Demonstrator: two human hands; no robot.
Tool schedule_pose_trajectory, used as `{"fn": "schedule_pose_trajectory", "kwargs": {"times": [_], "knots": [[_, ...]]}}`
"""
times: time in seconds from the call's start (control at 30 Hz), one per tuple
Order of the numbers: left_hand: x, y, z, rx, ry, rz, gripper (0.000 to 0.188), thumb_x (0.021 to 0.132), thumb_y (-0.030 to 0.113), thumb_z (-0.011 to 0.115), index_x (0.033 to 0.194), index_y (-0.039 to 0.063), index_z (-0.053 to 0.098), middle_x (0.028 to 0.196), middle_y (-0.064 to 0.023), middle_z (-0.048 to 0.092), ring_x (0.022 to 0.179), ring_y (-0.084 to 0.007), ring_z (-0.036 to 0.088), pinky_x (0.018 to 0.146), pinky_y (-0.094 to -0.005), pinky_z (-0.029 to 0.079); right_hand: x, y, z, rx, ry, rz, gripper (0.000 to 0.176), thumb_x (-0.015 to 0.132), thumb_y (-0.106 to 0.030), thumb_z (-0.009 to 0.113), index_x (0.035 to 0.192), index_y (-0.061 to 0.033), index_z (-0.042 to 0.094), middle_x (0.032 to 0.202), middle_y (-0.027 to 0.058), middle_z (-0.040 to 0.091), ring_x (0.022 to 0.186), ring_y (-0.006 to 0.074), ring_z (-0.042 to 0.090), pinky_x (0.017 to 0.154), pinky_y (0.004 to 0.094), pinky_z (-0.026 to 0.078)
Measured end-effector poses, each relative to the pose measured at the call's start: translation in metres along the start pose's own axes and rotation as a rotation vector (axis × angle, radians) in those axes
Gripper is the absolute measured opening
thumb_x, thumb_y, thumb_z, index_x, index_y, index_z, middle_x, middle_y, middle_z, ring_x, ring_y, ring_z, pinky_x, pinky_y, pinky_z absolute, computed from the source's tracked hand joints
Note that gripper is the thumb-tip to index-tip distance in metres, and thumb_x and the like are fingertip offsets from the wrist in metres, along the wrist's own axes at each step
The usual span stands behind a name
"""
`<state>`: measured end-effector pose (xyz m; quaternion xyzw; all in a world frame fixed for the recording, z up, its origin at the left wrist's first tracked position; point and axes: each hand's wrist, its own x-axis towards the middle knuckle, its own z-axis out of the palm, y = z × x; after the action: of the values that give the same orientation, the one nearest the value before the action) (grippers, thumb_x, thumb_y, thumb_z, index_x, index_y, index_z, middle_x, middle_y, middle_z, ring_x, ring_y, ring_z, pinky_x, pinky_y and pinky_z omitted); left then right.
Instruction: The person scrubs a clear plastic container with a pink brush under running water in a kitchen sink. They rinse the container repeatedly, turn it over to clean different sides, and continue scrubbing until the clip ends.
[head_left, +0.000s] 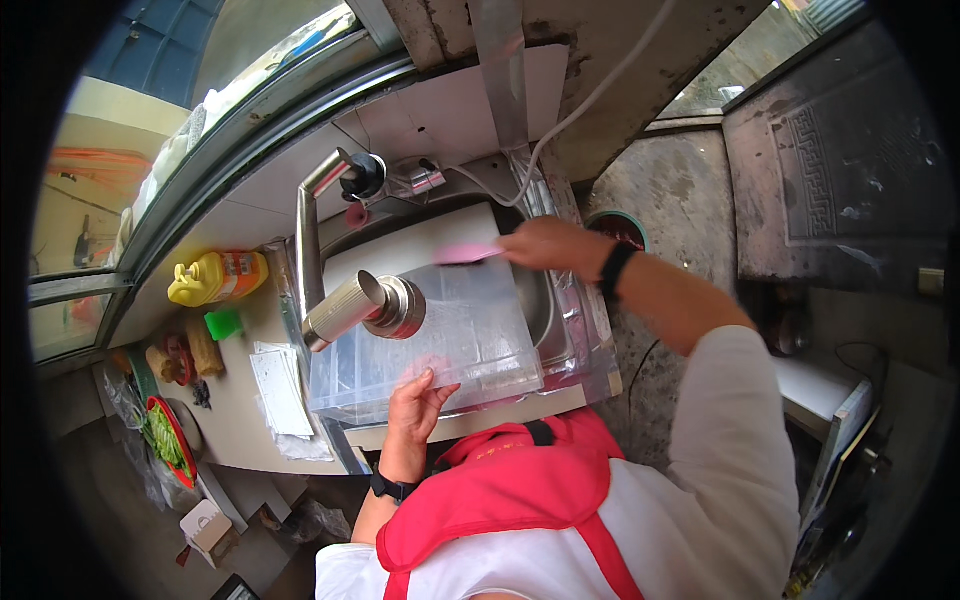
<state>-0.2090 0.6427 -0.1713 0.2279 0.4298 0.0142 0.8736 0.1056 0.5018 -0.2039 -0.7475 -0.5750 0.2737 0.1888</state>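
A clear plastic bin lies across the sink under the faucet, its near edge by the red apron. My left hand grips that near edge, with fingers seen through the clear plastic. My right hand holds a pink handled tool over the far part of the bin; it is blurred, so I cannot tell whether it is a brush. Behind the bin, a pale flat panel spans the sink basin. The steel faucet hangs above the bin and hides part of it.
On the left counter are a yellow jug, a green sponge, white cards and a red basket of greens. A white hose runs behind the sink. A bucket stands on the floor to the right.
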Motion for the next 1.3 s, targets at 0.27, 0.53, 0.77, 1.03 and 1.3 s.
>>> {"fn": "schedule_pose_trajectory", "kwargs": {"times": [0.27,0.53,0.77,1.03,1.3], "knots": [[-0.002,0.001,0.004,0.012,0.022,0.003,0.032,0.084,0.006,0.055,0.114,-0.002,0.049,0.108,-0.0154,0.058,0.100,-0.0301,0.058,0.083,-0.0458,0.051,0.038,0.000,0.016,-0.084,0.102,0.372,0.021,0.078,-0.011,0.049,0.081,-0.0032,0.068,0.081,0.0204,0.064,0.076,0.0343,0.064,0.066,0.0427,0.051],[-0.004,0.000,0.004,0.025,0.010,0.028,0.029,0.083,0.005,0.055,0.111,-0.003,0.051,0.105,-0.0143,0.059,0.099,-0.0295,0.058,0.084,-0.0458,0.050,0.060,-0.050,0.029,-0.136,0.092,0.292,0.020,0.077,-0.014,0.053,0.082,-0.0014,0.068,0.081,0.0185,0.066,0.076,0.0327,0.066,0.062,0.0423,0.053],[0.000,-0.004,-0.001,0.021,-0.013,0.044,0.029,0.084,0.006,0.055,0.111,-0.003,0.051,0.106,-0.0151,0.059,0.099,-0.0294,0.058,0.085,-0.0457,0.049,0.003,0.016,0.052,-0.069,0.162,0.532,0.027,0.084,-0.023,0.049,0.080,-0.0023,0.065,0.079,0.0200,0.063,0.075,0.0374,0.061,0.067,0.0473,0.048],[0.001,-0.007,-0.002,0.010,-0.054,0.077,0.026,0.084,0.008,0.056,0.109,-0.002,0.053,0.104,-0.0139,0.060,0.098,-0.0288,0.058,0.085,-0.0445,0.048,-0.064,-0.076,0.020,0.078,0.147,0.622,0.028,0.087,-0.025,0.048,0.080,-0.0026,0.062,0.078,0.0194,0.064,0.073,0.0375,0.062,0.066,0.0475,0.049],[0.002,-0.006,-0.001,0.022,-0.072,0.088,0.024,0.083,0.009,0.059,0.104,0.000,0.055,0.099,-0.0113,0.060,0.097,-0.0267,0.059,0.083,-0.0445,0.050,-0.022,-0.092,0.027,-0.033,-0.022,0.380,0.024,0.083,-0.017,0.046,0.084,-0.0022,0.065,0.077,0.0192,0.064,0.075,0.0364,0.063,0.067,0.0459,0.050]]}}
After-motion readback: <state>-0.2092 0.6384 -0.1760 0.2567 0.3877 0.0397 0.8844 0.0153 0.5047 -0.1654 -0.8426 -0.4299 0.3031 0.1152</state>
